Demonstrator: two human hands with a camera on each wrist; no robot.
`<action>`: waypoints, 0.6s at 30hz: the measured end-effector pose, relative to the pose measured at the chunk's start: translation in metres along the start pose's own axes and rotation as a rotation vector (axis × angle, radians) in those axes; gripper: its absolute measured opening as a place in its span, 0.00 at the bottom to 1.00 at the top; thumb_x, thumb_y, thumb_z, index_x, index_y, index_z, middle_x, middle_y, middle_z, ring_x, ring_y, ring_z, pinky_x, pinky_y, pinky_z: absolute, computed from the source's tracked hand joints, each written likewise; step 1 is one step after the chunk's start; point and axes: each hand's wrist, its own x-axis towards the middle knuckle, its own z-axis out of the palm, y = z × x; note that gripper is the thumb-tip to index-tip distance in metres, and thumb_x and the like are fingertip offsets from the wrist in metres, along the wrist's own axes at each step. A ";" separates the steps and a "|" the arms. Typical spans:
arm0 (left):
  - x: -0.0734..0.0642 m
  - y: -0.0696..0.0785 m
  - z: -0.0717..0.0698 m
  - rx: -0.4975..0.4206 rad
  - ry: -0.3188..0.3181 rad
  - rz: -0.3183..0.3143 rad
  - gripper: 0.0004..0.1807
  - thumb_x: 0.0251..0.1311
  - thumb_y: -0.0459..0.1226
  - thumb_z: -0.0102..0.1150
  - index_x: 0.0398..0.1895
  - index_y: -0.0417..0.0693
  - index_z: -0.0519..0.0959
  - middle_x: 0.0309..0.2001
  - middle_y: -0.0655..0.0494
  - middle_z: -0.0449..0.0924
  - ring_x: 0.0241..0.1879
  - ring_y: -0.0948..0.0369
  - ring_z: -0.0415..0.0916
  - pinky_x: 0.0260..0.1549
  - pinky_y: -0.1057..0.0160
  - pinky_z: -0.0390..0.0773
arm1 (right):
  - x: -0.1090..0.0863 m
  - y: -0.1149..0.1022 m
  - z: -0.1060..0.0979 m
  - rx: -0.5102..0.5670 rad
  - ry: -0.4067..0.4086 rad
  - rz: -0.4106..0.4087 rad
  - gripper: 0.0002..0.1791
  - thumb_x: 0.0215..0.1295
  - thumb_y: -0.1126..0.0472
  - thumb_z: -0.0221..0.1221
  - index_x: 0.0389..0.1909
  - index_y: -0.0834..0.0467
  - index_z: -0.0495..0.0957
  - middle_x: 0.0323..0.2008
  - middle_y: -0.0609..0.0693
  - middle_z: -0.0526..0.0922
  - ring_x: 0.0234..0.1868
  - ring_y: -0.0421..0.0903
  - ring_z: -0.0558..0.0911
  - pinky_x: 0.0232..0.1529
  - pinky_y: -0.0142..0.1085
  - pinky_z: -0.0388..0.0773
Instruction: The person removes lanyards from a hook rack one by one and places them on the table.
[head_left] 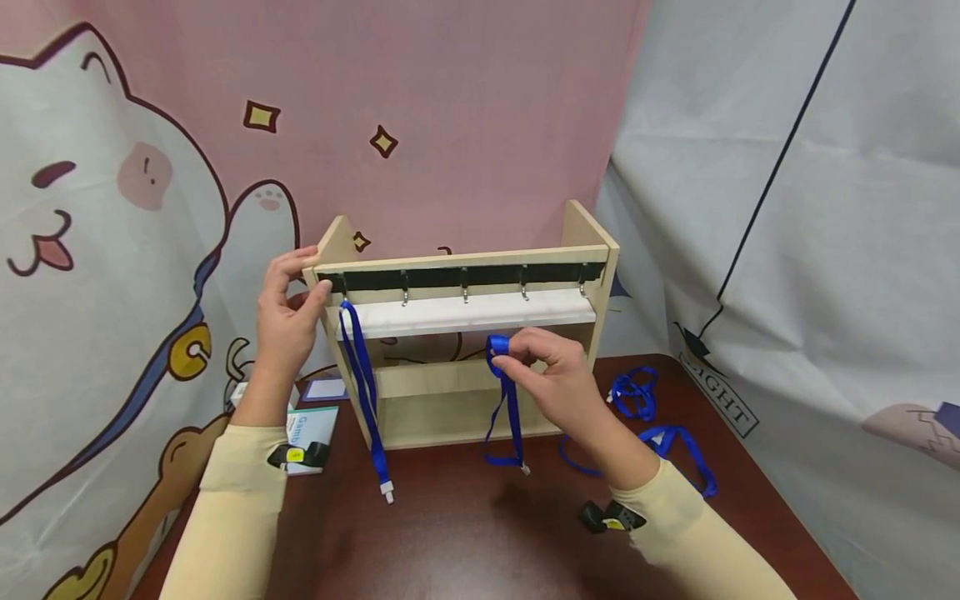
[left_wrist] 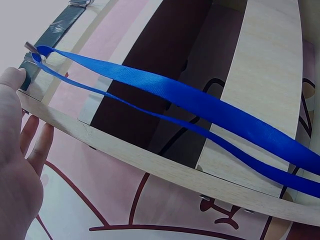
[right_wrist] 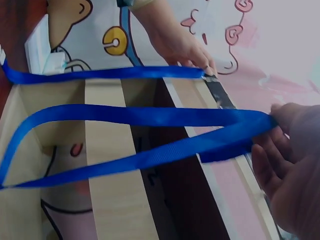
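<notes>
A small wooden rack (head_left: pixel 472 257) stands on the table, with a black strip (head_left: pixel 435 277) of several metal hooks along its top front. My left hand (head_left: pixel 288 321) grips the rack's upper left corner, thumb in front and fingers around the side. From the leftmost hook hangs a blue lanyard (head_left: pixel 365 383), its white clip low near the tabletop. Between thumb and fingers, my right hand (head_left: pixel 555 375) pinches the looped top of another blue lanyard (head_left: pixel 513 421) before the rack's right half. This strap (right_wrist: pixel 150 116) spreads into a loop in the right wrist view.
More blue lanyards lie on the dark table at the right, one bundled (head_left: pixel 636 396) and one spread out (head_left: pixel 693 458) behind my right forearm. A white and blue box (head_left: pixel 313 429) sits left of the rack. Printed cloth walls (head_left: pixel 480 125) enclose the back and sides.
</notes>
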 end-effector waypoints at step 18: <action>0.000 -0.001 0.001 -0.002 0.010 0.017 0.18 0.77 0.28 0.62 0.66 0.33 0.78 0.74 0.47 0.75 0.63 0.61 0.72 0.50 0.68 0.77 | -0.029 0.001 -0.052 -0.097 -0.162 0.048 0.12 0.71 0.72 0.71 0.36 0.50 0.86 0.34 0.40 0.81 0.32 0.40 0.77 0.30 0.33 0.74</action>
